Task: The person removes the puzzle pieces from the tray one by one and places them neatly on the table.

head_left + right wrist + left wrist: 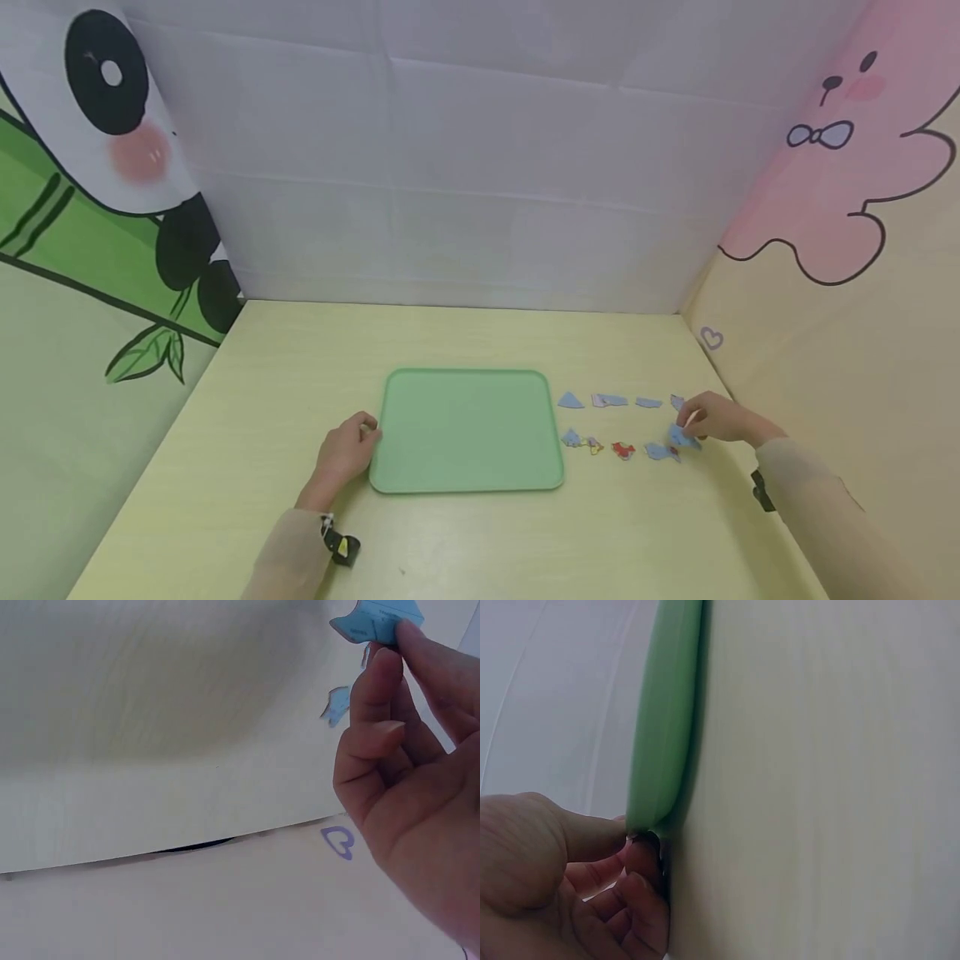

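A light green tray (468, 429) lies in the middle of the table. At its left edge my left hand (347, 450) pinches the rim; in the left wrist view the thumb is against the tray corner (664, 727) with curled fingers below. On the right, my right hand (718, 417) pinches a blue puzzle piece (381, 622) between thumb and fingertips. This piece is lifted off the table in the right wrist view. Around it lie other pieces, including a blue one (657, 451) and one (677, 402) partly behind the fingers.
Two rows of pieces lie right of the tray, among them a blue triangle (570, 401), a blue strip (648, 402) and a red piece (622, 451). A white wall (450, 167) stands behind the table (450, 542), with printed side walls left and right.
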